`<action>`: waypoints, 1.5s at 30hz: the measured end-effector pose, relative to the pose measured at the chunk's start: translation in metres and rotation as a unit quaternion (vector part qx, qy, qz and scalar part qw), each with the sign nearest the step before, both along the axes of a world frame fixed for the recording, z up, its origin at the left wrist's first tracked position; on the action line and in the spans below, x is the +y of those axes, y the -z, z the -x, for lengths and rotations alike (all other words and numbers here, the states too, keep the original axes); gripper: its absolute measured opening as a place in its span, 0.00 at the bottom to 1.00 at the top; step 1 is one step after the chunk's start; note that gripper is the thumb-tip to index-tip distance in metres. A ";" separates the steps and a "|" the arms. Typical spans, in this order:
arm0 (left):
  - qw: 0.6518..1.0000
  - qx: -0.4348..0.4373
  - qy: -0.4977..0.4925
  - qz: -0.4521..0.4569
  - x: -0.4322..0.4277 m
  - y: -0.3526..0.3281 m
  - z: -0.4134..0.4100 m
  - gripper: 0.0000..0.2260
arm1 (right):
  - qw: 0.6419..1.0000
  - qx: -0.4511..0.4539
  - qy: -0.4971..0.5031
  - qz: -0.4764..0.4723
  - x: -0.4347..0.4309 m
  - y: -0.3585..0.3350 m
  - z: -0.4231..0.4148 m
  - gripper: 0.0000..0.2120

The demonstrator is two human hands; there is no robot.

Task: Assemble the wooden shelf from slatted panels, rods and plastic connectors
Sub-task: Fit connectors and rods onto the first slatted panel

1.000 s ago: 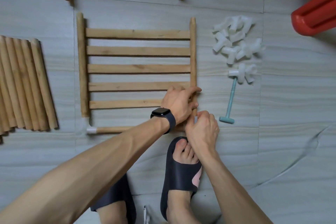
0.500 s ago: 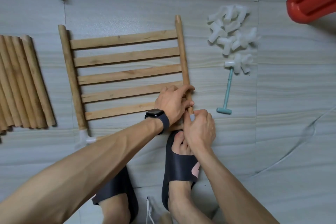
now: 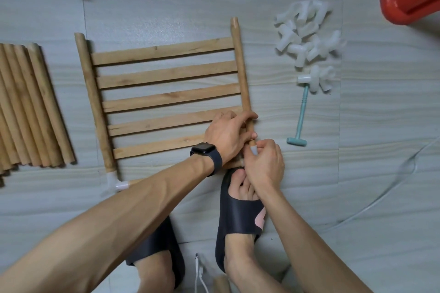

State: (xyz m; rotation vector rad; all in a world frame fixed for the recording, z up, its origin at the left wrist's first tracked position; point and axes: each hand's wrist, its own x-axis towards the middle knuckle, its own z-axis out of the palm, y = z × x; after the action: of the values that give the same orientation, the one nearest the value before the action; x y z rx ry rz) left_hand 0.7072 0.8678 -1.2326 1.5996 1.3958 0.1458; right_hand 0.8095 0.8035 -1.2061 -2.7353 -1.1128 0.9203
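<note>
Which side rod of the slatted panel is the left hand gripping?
The right-side rod, gripped by the left hand at its near end; the left-side rod lies untouched, its corner connector already on.

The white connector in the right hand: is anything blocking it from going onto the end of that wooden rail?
Nothing visible. The connector, pinched by the right hand, meets the near end of the panel's right rail, which the left hand grips just above. The sandalled foot lies nearer, not between them.
</note>
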 end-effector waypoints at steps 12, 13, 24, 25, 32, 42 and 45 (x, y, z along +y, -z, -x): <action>0.922 0.253 0.224 -0.190 -0.064 -0.020 0.170 0.55 | 0.998 0.034 -0.054 0.012 0.022 -0.023 -0.024 0.16; 0.920 0.282 0.209 -0.176 -0.066 -0.023 0.180 0.55 | 0.997 0.034 -0.062 0.016 0.024 -0.028 -0.024 0.18; 0.905 0.356 0.193 -0.133 -0.048 -0.070 0.185 0.45 | 0.812 -0.091 -0.575 -0.034 0.009 -0.037 0.049 0.51; 0.893 0.381 0.197 -0.136 -0.050 -0.072 0.190 0.45 | 0.816 -0.101 -0.569 -0.029 0.015 -0.033 0.050 0.48; 0.869 0.458 0.171 -0.079 -0.059 -0.072 0.223 0.40 | 0.804 -0.132 -0.570 -0.109 0.028 -0.016 0.047 0.34; 0.904 0.399 0.140 -0.065 -0.060 -0.062 0.214 0.29 | 0.773 -0.158 -0.609 -0.082 0.047 -0.022 0.038 0.24; 0.900 0.405 0.149 -0.065 -0.056 -0.065 0.215 0.27 | 0.770 -0.170 -0.611 -0.070 0.049 -0.025 0.041 0.22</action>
State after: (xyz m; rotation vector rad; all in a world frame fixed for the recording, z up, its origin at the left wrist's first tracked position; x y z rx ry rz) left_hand 0.4917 0.8114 -1.1674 2.0810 1.7347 -0.7025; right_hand 0.7688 0.8527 -1.1813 -1.7922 -2.9584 0.2407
